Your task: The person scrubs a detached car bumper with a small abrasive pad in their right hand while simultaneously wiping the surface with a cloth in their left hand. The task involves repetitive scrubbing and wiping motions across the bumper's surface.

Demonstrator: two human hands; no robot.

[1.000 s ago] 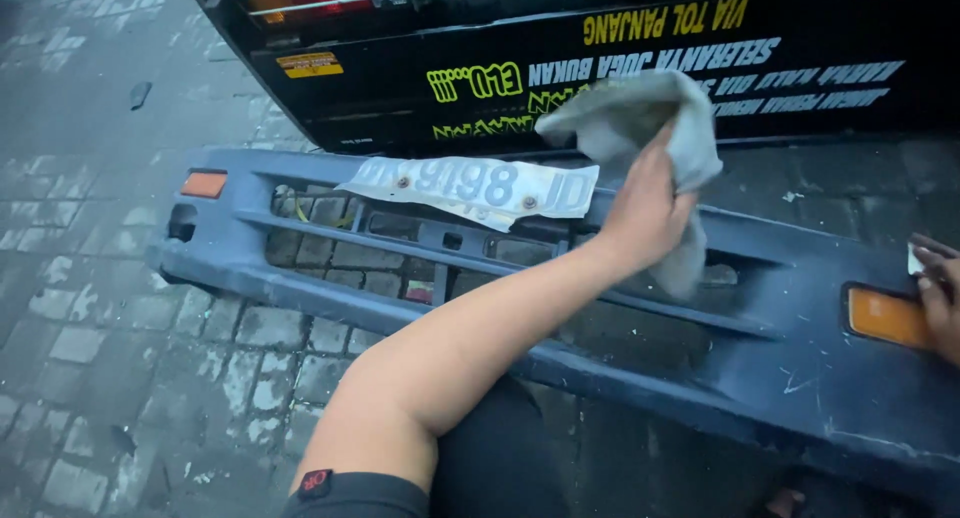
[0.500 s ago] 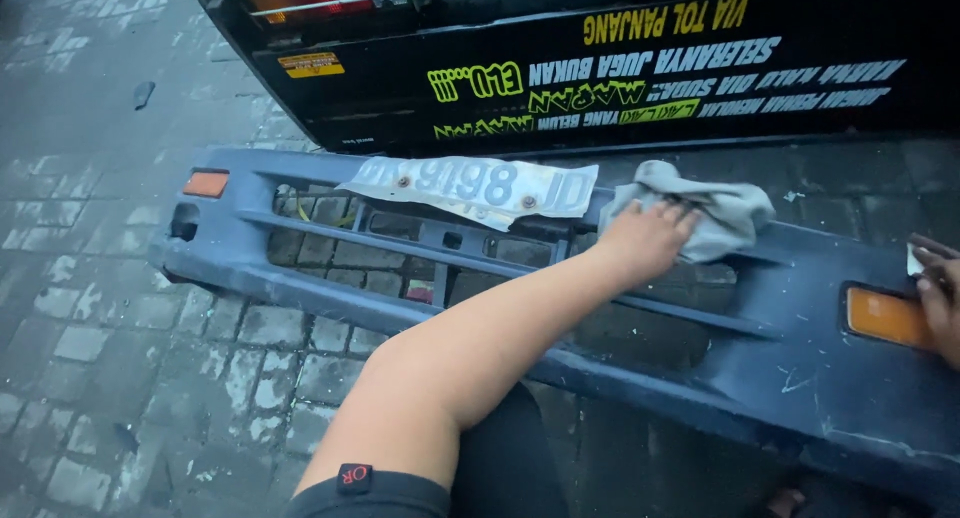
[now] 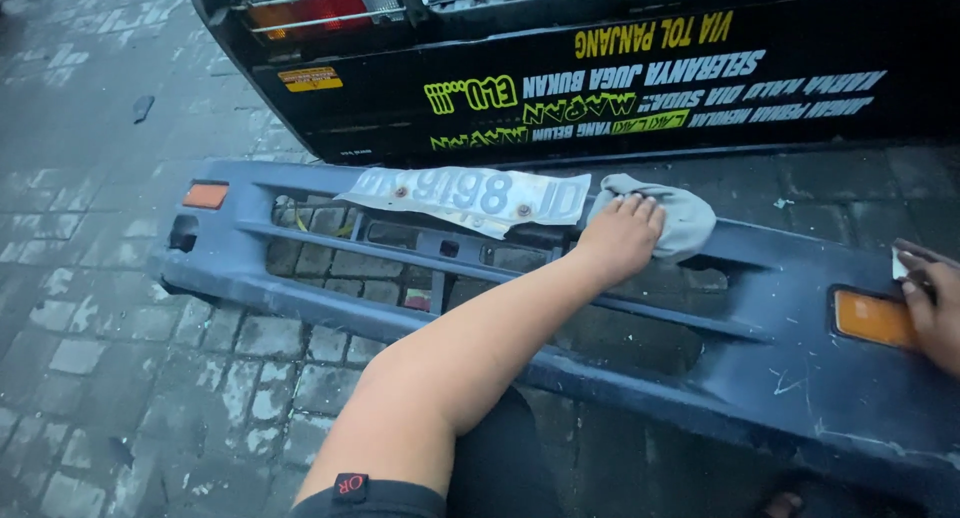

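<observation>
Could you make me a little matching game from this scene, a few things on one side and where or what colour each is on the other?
Things:
1. grey cloth
2. number plate
3. orange lamp
4. bumper

Descriptions:
A. lying on the wet paving
B. under the left hand
C. beside the right hand
D. pale, bolted at the bumper's middle

Pairs: 1-B, 2-D, 3-C, 4-A
</observation>
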